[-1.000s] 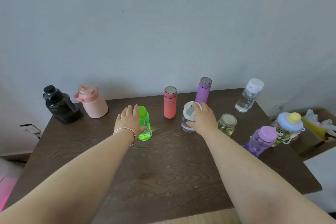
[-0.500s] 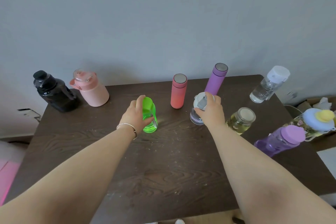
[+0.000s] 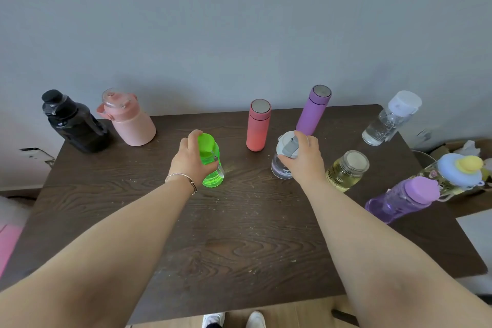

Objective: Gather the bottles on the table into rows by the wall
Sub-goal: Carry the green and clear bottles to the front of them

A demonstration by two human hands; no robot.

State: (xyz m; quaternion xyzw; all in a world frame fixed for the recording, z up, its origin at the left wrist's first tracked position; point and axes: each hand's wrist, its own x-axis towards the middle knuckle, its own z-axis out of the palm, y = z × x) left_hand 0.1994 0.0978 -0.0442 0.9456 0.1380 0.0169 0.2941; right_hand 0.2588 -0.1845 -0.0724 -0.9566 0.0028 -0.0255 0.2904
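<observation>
My left hand [image 3: 189, 161] grips a bright green bottle [image 3: 212, 168] standing mid-table. My right hand [image 3: 303, 160] wraps a clear bottle with a grey-white lid [image 3: 284, 152]. Behind them stand a coral flask [image 3: 257, 125] and a purple flask [image 3: 313, 110]. By the wall at left are a black jug [image 3: 73, 122] and a pink jug [image 3: 127, 118]. To the right are a clear white-capped bottle [image 3: 390, 120], a jar of yellow liquid [image 3: 346, 170], a lilac bottle [image 3: 402, 201] and a blue-and-yellow-lidded bottle [image 3: 459, 170].
The dark wooden table [image 3: 239, 234] meets a grey wall at its far edge. A box with tissues [image 3: 468, 148] sits off the table's right side. My shoes [image 3: 234, 319] show below the near edge.
Both hands have tightened their hold on the green and clear bottles. The view has shifted nearer and to the left, so the bottles appear further right in frame.
</observation>
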